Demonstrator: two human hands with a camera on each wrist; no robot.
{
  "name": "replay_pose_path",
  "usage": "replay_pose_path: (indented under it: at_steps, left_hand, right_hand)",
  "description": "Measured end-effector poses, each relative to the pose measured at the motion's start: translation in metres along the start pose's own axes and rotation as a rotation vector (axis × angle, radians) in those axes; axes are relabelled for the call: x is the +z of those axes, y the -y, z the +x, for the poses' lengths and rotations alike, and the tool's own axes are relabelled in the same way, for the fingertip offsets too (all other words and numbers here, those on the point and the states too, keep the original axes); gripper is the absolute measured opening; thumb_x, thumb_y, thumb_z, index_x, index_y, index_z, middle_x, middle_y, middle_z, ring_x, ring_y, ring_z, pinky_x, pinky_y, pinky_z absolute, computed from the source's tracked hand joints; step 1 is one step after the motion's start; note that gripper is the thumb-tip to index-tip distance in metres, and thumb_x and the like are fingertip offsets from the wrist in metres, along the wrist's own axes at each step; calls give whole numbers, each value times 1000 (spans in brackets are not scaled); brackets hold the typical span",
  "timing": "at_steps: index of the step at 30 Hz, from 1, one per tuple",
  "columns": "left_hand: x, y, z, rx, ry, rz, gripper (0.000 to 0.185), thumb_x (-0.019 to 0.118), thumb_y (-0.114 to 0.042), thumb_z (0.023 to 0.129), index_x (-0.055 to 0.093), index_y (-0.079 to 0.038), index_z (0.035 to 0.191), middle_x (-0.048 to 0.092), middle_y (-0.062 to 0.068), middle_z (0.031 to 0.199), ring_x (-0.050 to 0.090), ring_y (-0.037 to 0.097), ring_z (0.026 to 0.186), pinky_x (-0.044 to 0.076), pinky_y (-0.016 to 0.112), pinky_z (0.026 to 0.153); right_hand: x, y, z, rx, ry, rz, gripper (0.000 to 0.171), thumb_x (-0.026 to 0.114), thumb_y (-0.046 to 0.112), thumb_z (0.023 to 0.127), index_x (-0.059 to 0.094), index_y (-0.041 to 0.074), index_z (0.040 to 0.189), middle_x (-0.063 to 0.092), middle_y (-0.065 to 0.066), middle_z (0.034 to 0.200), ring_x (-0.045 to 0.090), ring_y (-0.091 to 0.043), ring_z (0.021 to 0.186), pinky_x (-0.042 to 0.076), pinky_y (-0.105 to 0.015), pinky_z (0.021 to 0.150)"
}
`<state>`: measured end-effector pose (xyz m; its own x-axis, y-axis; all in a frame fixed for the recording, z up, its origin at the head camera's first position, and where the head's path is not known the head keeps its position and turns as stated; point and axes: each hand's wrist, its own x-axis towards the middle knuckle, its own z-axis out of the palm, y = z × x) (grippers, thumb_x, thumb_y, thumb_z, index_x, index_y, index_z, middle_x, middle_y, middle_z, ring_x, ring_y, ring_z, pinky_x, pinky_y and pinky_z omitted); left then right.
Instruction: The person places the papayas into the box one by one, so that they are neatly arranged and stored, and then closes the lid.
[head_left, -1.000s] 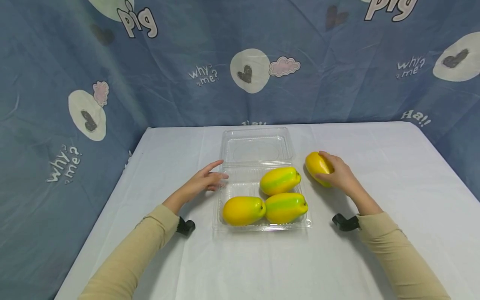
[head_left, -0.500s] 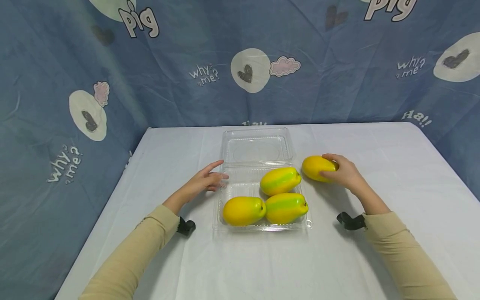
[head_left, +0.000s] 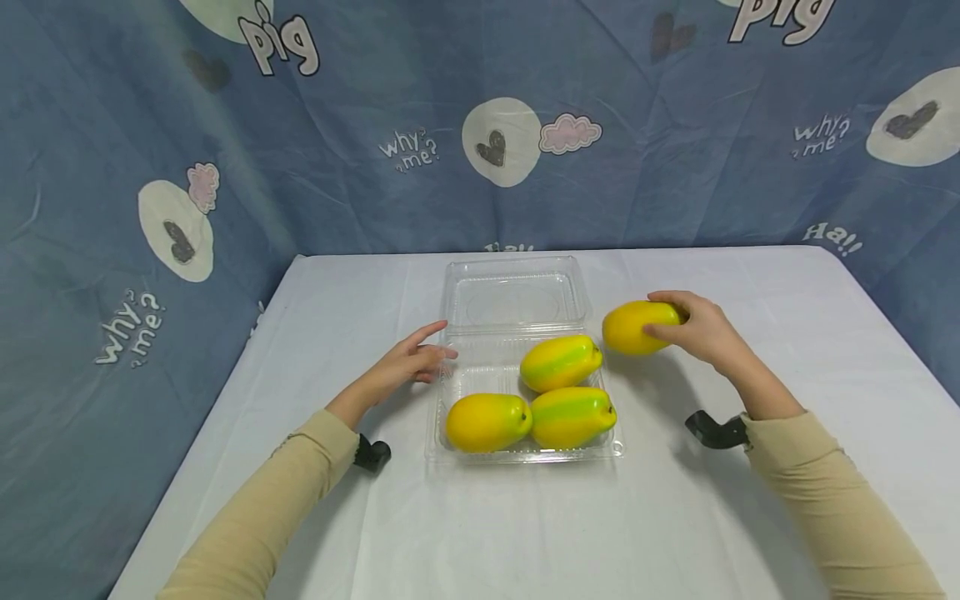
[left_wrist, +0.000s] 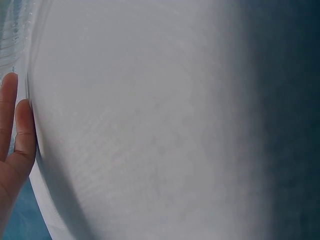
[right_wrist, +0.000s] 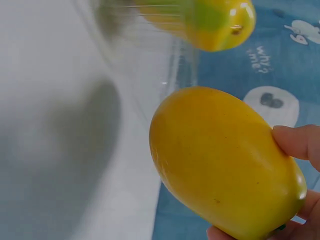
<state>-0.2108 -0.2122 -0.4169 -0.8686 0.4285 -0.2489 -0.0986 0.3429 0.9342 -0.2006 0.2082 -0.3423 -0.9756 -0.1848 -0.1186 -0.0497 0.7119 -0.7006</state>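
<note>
A clear plastic clamshell box (head_left: 450, 421) lies open mid-table, its lid (head_left: 514, 293) folded back. Three yellow-green mangoes lie inside: one at the front left (head_left: 487, 421), one at the front right (head_left: 572, 414), one behind them (head_left: 561, 362). My right hand (head_left: 693, 327) grips a fourth yellow mango (head_left: 633, 327) (right_wrist: 220, 160), lifted just off the cloth to the right of the box. My left hand (head_left: 416, 360) rests with straight fingers (left_wrist: 22, 130) against the box's left rim.
A white cloth (head_left: 525, 517) covers the table, with a blue printed backdrop (head_left: 375, 125) hung behind and to the left. Black wrist camera mounts (head_left: 371, 454) (head_left: 712, 431) sit under both sleeves.
My right hand has lifted the mango up off the cloth and turned it to lie sideways. The left hand and the box have stayed still.
</note>
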Motion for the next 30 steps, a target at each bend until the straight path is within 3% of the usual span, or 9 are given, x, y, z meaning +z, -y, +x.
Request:
replay_pose_path:
  at_steps: [13, 23, 30]
  left_hand:
    - [-1, 0, -1, 10, 8, -3, 61, 49, -31, 95, 18, -22, 147, 50, 16, 132, 54, 25, 111, 47, 30, 83]
    - [-1, 0, -1, -3, 0, -7, 61, 50, -31, 95, 20, -24, 147, 51, 15, 132, 54, 23, 110, 46, 30, 83]
    - [0, -1, -2, -2, 1, -14, 60, 50, -31, 94, 20, -26, 146, 50, 15, 132, 54, 24, 112, 46, 30, 84]
  right_hand:
    - [-11, 32, -6, -91, -34, 29, 59, 60, 30, 88, 41, 2, 136, 43, -22, 132, 46, -31, 102, 41, -40, 83]
    - [-8, 60, -3, -165, 43, 51, 56, 63, 29, 87, 45, 3, 134, 47, -17, 129, 48, -26, 98, 44, -29, 79]
    - [1, 73, 3, -193, 102, 50, 54, 64, 27, 86, 47, 4, 132, 51, -15, 124, 50, -25, 97, 46, -33, 81]
